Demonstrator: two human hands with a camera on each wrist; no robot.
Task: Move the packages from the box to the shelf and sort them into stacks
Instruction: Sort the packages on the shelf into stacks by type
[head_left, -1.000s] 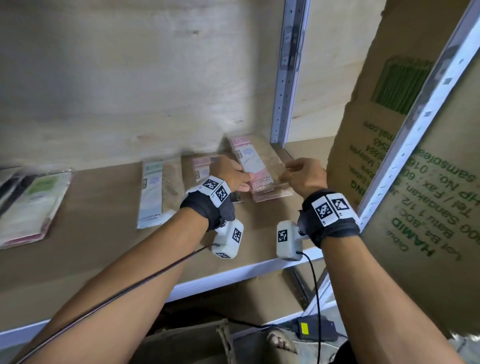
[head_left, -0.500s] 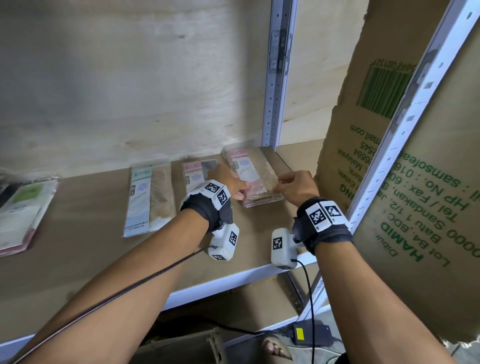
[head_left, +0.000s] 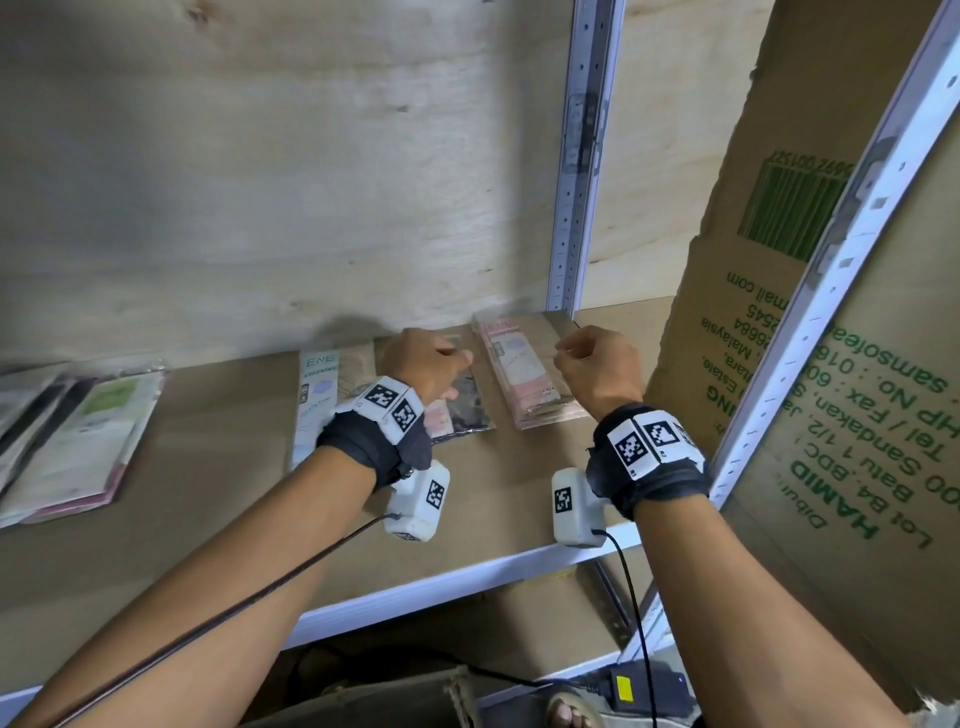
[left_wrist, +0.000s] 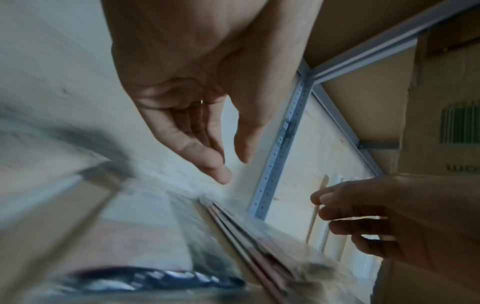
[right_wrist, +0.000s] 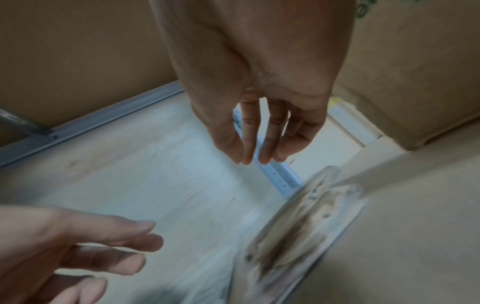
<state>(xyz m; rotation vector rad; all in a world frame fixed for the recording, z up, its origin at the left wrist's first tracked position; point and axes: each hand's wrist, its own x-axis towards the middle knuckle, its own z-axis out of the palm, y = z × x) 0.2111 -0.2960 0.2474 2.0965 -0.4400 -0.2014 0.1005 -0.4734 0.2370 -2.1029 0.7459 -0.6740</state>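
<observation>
A stack of pink packages (head_left: 524, 374) lies at the back right of the plywood shelf (head_left: 208, 493). Left of it lie a dark package (head_left: 465, 410) and a teal-and-white package (head_left: 322, 395). My left hand (head_left: 457, 358) hovers just left of the pink stack, over the dark package, its fingers relaxed and empty. My right hand (head_left: 569, 348) hovers just right of the stack, holding nothing. The left wrist view shows the left hand (left_wrist: 232, 166) loose above the stack's edge (left_wrist: 259, 246). The right wrist view shows the right hand (right_wrist: 257, 160) with straight fingers above the blurred stack (right_wrist: 293, 236).
A loose pile of green, white and pink packages (head_left: 78, 441) lies at the shelf's far left. A grey metal upright (head_left: 576, 208) stands behind the pink stack. A printed cardboard box (head_left: 831, 364) and a slanted metal post (head_left: 831, 270) close off the right. A power adapter (head_left: 644, 691) lies below.
Both hands have let go of the sides of the pink stack and lifted slightly off it. The stack stays on the shelf.
</observation>
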